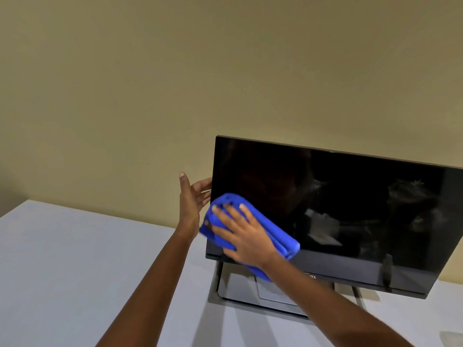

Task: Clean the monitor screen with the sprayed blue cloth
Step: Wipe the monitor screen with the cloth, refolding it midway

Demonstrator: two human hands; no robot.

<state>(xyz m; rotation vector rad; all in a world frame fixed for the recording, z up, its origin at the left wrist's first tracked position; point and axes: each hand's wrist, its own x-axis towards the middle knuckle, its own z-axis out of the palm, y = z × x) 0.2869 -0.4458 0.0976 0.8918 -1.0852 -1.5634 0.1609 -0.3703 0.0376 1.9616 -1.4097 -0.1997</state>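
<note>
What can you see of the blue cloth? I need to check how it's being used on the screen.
The blue cloth is a bright, soft-looking fabric, folded into a thick pad with rolled edges. It lies pressed flat against the lower left part of the dark monitor screen, hanging slightly past the bottom bezel. The right hand spreads open over it, fingers splayed. The left hand steadies the monitor's left edge, apart from the cloth. Any dampness cannot be seen.

The monitor runs off the right edge; the blue cloth hides its lower-left corner.
</note>
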